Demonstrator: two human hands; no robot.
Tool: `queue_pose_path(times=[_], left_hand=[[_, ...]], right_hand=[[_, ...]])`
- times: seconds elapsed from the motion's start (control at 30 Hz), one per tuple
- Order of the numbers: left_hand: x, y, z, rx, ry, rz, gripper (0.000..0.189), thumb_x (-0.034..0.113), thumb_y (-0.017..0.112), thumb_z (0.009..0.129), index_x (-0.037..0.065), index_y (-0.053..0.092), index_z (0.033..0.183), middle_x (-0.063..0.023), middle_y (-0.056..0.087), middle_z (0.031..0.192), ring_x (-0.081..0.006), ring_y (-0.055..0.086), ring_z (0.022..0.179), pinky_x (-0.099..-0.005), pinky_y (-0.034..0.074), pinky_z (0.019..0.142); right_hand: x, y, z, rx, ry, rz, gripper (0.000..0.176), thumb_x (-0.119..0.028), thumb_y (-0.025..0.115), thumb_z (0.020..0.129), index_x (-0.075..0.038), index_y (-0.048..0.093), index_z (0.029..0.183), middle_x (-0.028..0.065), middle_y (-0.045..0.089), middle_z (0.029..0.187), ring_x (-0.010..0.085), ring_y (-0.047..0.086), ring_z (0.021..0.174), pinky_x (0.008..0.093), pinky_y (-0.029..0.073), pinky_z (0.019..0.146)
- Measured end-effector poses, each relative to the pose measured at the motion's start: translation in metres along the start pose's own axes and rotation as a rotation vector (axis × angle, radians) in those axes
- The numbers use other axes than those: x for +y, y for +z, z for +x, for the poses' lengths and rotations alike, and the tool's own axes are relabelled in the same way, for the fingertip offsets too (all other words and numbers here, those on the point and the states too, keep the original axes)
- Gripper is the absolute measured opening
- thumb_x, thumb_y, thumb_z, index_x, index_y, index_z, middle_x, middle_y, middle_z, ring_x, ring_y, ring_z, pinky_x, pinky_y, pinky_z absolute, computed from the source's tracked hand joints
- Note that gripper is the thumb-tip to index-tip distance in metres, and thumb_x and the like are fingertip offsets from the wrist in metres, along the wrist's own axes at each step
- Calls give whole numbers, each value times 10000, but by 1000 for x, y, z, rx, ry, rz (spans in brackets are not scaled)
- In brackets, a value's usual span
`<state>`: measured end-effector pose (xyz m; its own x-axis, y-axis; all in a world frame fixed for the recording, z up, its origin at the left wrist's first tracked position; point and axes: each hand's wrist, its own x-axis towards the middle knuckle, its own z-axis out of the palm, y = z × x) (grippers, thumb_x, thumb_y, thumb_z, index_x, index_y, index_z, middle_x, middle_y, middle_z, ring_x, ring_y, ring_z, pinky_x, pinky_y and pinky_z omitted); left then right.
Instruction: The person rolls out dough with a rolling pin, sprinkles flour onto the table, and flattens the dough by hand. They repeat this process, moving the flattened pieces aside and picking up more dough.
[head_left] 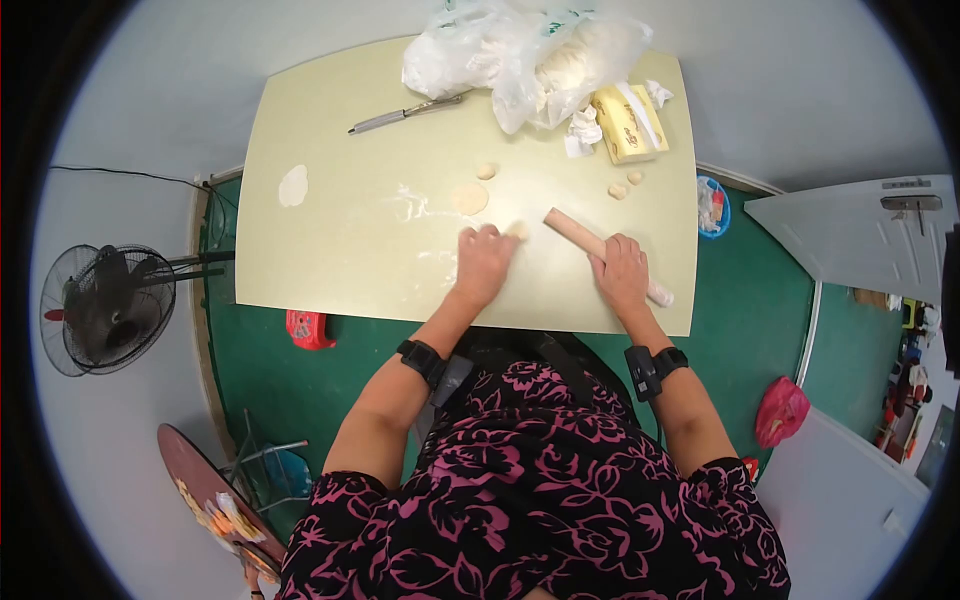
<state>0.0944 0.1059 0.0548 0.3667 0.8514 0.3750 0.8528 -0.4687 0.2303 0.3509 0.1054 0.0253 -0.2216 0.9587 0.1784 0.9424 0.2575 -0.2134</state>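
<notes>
My right hand (624, 270) is wrapped round a wooden rolling pin (575, 232), which lies slantwise on the table. The fingers of my left hand (484, 262) are curled and closed at a small piece of dough (518, 230), low over the tabletop; the fingertips are partly hidden. Just beyond that hand lies a flat round dough wrapper (470, 199), with a small dough ball (486, 171) behind it. Two more dough pieces, one of them here (617, 191), rest to the right. A thin, flattened dough wrapper (293, 186) is at the far left.
Plastic bags (530, 60) stand at the table's back, beside a yellow tissue pack (630, 122) and crumpled tissues. A grey-handled utensil (400, 116) lies at the back left. Flour marks the pale table (340, 260). A fan (108, 310) stands left and a red stool (308, 329) below.
</notes>
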Motion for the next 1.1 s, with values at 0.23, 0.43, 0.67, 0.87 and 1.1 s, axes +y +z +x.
queue_pose_path(times=[0.23,0.43,0.67,0.87,1.1], left_hand=[[12,-6,-54,-260,120,-99,431,273,603,796,16,531,1134,-142,503,1235,-274,436,1193,-453,344,918],[27,14,-38,-472,49,-76,809,470,618,784,-3,322,1370,-167,285,1457,-299,252,1361,-588,199,1050],[8,-9,-52,-566,-2,-48,872,507,599,785,-12,261,1399,-165,224,1489,-303,187,1390,-623,145,1052],[-20,13,-57,-387,-248,-6,911,545,580,782,-37,247,1399,-182,209,1492,-295,168,1397,-611,124,1066],[-31,3,-44,-504,-411,95,917,544,562,800,-35,207,1415,-194,166,1504,-320,123,1406,-615,106,1068]], right_hand=[[0,1,0,24,-10,-19,339,-274,668,756,-64,512,970,71,510,992,257,501,953,391,416,764],[1,4,5,-14,21,1,326,-271,661,764,-67,510,969,69,509,1003,262,498,961,391,416,776],[-3,1,6,-7,31,-1,315,-268,657,768,-69,511,963,64,513,1002,261,501,966,397,415,774],[-2,3,6,29,7,14,318,-265,663,759,-68,514,958,67,516,997,259,504,958,401,416,762],[-3,2,6,36,1,8,320,-263,666,754,-66,518,959,71,519,1005,261,509,951,401,418,759]])
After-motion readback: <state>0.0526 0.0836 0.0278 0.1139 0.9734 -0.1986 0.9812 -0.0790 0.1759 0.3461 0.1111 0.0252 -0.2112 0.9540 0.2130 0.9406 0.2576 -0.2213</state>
